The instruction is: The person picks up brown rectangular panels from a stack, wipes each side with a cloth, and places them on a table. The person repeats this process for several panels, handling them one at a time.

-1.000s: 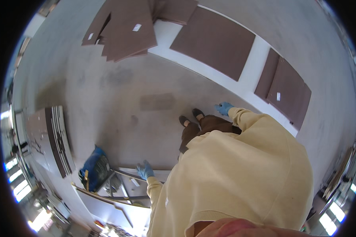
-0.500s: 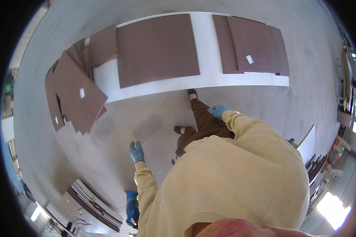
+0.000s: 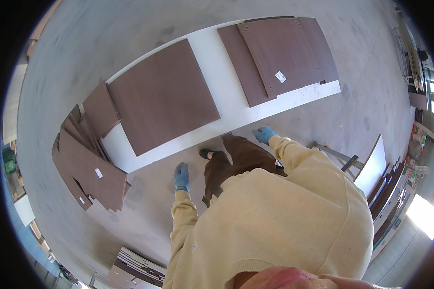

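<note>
My left hand [image 3: 182, 177], in a blue glove, hangs over the floor with its fingers loosely stretched and nothing in it. My right hand [image 3: 264, 135], gloved the same way, is held just short of the near edge of a long white board [image 3: 210, 62]. Its fingers are partly curled but apart, and it touches nothing. On the white board lies a large dark brown panel [image 3: 164, 96]. Further right, a brown panel with a small white label [image 3: 296, 55] overlaps another brown panel [image 3: 248, 72] on the same board.
Fanned brown panels [image 3: 89, 168] lie at the board's left end. A stack of panels [image 3: 137, 267] sits at the lower left. To the right, a white panel [image 3: 371, 164] leans beside a grey metal frame [image 3: 335, 154] and more boards [image 3: 388, 188].
I have stepped closer to the white board, and my view has turned, so the board now slants. My left hand has come nearer my legs; the panels lie as before.
</note>
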`<state>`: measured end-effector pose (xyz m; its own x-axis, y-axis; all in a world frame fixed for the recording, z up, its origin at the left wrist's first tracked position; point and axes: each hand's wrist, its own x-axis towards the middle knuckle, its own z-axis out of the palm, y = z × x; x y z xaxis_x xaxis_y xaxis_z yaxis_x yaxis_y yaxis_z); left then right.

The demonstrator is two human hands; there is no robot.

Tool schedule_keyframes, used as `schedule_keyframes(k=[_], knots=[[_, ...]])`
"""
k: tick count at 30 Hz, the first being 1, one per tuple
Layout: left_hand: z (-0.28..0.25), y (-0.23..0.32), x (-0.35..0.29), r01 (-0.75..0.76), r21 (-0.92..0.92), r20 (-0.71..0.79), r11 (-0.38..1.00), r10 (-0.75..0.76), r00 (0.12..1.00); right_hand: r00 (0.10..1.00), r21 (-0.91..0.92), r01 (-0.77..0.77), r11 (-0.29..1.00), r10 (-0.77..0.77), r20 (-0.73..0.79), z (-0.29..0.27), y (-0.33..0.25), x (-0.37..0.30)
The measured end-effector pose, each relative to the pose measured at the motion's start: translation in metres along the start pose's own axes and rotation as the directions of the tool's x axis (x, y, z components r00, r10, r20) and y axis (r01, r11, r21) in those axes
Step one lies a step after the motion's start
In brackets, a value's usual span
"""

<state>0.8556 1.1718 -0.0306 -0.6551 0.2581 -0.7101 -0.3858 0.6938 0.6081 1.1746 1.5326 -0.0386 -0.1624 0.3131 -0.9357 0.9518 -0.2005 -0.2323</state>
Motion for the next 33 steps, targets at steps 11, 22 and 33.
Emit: schedule_keyframes(k=[11, 22, 33], knots=[[-0.115, -0.023, 0.159, 0.121, 0.368, -0.218, 0.922, -0.041, 0.975, 0.979, -0.152, 0.091, 0.984, -0.116, -0.165, 0.044, -0.086, 0.026], [-0.180, -0.019, 0.294, 0.074, 0.568, -0.322, 0.820, 0.139, 0.936, 0.840, -0.142, 0.186, 0.972, -0.232, -0.490, 0.097, -0.193, 0.084], [-0.158, 0.009, 0.317, 0.023, 0.352, -0.317, 0.936, 0.097, 0.944, 0.689, -0.129, 0.116, 0.985, -0.174, -0.704, 0.149, -0.216, 0.104]])
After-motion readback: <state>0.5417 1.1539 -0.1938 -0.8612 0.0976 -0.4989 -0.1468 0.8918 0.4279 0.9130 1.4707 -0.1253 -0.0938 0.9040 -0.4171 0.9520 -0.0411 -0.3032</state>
